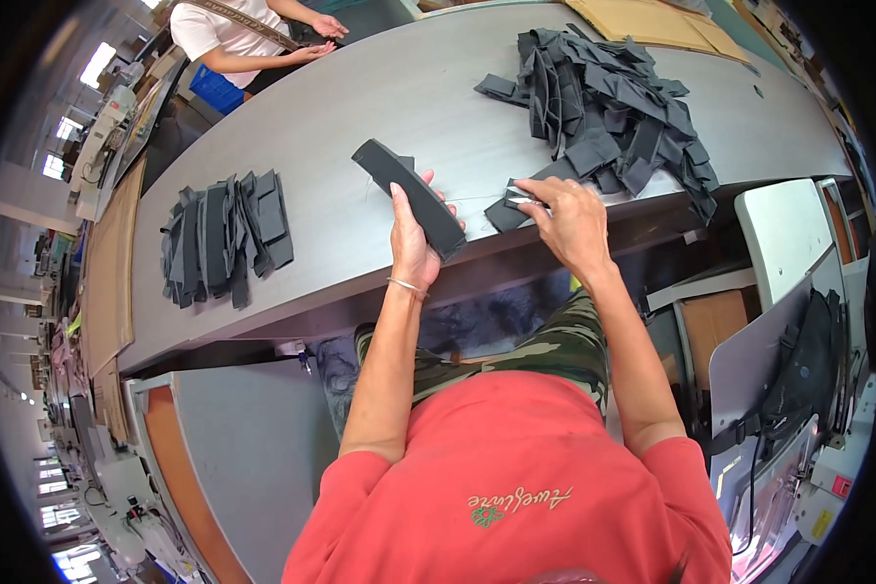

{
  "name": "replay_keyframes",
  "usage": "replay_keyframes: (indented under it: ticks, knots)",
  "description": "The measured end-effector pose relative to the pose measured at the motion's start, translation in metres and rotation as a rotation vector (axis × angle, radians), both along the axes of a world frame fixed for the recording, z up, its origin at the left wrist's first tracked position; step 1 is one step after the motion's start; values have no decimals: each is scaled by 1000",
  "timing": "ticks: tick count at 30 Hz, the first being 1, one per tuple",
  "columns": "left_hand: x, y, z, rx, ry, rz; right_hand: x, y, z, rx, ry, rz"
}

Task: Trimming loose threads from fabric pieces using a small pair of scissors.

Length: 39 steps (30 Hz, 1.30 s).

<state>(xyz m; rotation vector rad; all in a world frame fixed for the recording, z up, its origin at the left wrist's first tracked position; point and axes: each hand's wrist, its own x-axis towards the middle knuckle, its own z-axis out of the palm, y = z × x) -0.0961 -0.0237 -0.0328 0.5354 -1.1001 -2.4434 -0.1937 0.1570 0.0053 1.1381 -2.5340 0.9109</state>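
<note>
Left hand [417, 234]: grip closed around dark-grey fabric strip [411, 200], above tabletop [331, 127] near its near edge; long axis far-left to near-right. Right hand [572, 222], right of strip and farther from it: fingertips pinched on small pale tool [522, 201], kind unclear, at second grey piece [509, 216].

Grey table [331, 122] carries strip stack [214, 234] and heap [594, 112]

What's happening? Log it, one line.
Left hand: holding dark strip; right hand: pinching small pale object; larger heap: right; smaller pile: left
</note>
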Motion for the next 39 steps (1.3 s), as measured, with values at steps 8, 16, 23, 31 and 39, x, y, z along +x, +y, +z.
replay_keyframes:
  ticks: [8, 16, 23, 31, 39]
  knots:
    - [10, 3, 9, 17, 37, 1, -8, -31, -28, 129, 132, 29]
    - [36, -9, 3, 189, 109, -42, 11, -31, -8, -298, -467, 69]
    - [46, -7, 4, 326, 191, -113, 52, -39, 9, -276, -524, 407]
    - [54, -2, 6, 373, 254, -232, 56, -42, 8, -226, -397, 340]
    - [61, -5, 8, 317, 204, -206, 60, -34, 8, -303, -385, 377]
